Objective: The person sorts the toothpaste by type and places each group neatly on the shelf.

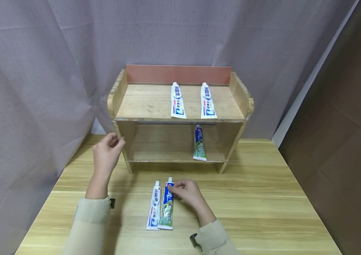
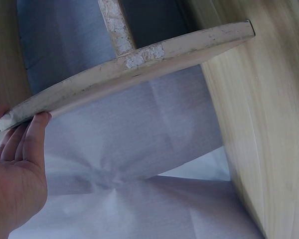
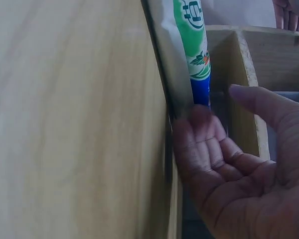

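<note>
My left hand (image 1: 106, 151) grips the left side panel of a small two-tier wooden shelf (image 1: 145, 102); in the left wrist view its fingers (image 2: 36, 139) lie along one face of the panel edge. On the table in front lie two toothpaste tubes side by side, a white one (image 1: 154, 209) and a blue-green one (image 1: 166, 212), caps toward the shelf. My right hand (image 1: 188, 194) is at the blue-green tube's cap end, fingertips touching or very near it. In the right wrist view the thumb (image 3: 259, 102) stands apart from that tube (image 3: 192, 45).
Two white toothpaste tubes, a left one (image 1: 177, 101) and a right one (image 1: 207, 101), lie on the upper tier. Another blue-green tube (image 1: 199, 143) lies on the lower tier, right of centre. A grey curtain (image 1: 167, 32) hangs behind; a brown surface (image 1: 343, 106) stands at right.
</note>
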### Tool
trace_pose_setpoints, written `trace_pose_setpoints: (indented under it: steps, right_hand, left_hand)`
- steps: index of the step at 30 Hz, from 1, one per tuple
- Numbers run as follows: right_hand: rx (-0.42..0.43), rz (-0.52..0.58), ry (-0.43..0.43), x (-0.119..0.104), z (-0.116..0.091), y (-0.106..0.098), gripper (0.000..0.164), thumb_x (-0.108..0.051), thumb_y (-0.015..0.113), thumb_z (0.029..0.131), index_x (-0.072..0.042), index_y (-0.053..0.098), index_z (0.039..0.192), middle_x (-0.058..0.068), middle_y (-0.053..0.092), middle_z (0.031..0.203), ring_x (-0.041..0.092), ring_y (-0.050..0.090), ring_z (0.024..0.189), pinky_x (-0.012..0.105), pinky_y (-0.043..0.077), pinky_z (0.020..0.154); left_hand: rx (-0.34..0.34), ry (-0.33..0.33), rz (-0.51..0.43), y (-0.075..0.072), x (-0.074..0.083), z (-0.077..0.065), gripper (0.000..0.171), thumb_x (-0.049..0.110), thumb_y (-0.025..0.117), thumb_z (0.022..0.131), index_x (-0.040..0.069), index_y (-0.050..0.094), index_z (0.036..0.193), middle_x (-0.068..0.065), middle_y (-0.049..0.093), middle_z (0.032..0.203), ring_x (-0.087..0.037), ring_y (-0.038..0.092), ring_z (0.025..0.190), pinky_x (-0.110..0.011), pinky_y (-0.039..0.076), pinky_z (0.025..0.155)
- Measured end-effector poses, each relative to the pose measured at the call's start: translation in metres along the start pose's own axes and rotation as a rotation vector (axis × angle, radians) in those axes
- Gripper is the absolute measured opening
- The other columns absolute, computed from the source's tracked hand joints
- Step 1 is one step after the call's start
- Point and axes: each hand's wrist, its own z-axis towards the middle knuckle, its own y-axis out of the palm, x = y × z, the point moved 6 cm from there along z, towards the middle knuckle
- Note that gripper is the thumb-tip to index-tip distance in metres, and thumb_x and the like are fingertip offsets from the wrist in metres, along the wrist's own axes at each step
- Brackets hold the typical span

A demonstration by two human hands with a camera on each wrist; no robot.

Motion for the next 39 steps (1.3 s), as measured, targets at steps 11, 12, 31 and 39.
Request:
trace_pose_setpoints:
  steps: [11,12,31,39]
  right_hand:
    - [-0.033,-0.220,0.038,-0.002,-0.005,0.006,0.043,-0.044,0.080,0.082,-0.012,0.059,0.062,-0.006,0.049,0.056,0.010,0.044,0.052,0.022,0.036,0.046]
    - [-0.037,-0.224,0.049,-0.002,-0.005,0.007,0.046,-0.045,0.080,0.082,-0.013,0.056,0.059,-0.007,0.047,0.054,0.010,0.041,0.049,0.022,0.034,0.045]
    - [-0.031,-0.330,0.037,-0.012,-0.008,0.016,0.050,-0.038,0.081,0.081,-0.018,0.045,0.053,-0.010,0.036,0.046,0.007,0.033,0.041,0.021,0.024,0.038]
    - [-0.041,-0.376,0.035,-0.012,-0.006,0.019,0.049,-0.038,0.080,0.082,-0.018,0.045,0.053,-0.008,0.037,0.048,0.008,0.034,0.042,0.022,0.026,0.040]
  left_hand:
    - [0.008,0.014,-0.004,0.000,0.001,0.001,0.017,0.020,0.072,0.090,0.007,0.076,0.100,-0.013,0.076,0.097,-0.023,0.075,0.091,-0.027,0.059,0.078]
    - [0.008,0.016,-0.005,0.001,0.001,0.001,0.017,0.020,0.072,0.090,0.007,0.076,0.099,-0.012,0.076,0.097,-0.023,0.075,0.091,-0.027,0.060,0.078]
    - [0.022,0.031,0.007,0.000,0.000,0.000,0.015,0.017,0.073,0.089,0.005,0.076,0.098,-0.014,0.076,0.096,-0.027,0.075,0.089,-0.032,0.060,0.078]
    - [0.024,0.023,0.007,0.001,-0.001,0.000,0.015,0.017,0.074,0.089,0.005,0.076,0.098,-0.014,0.076,0.096,-0.027,0.075,0.089,-0.034,0.060,0.078]
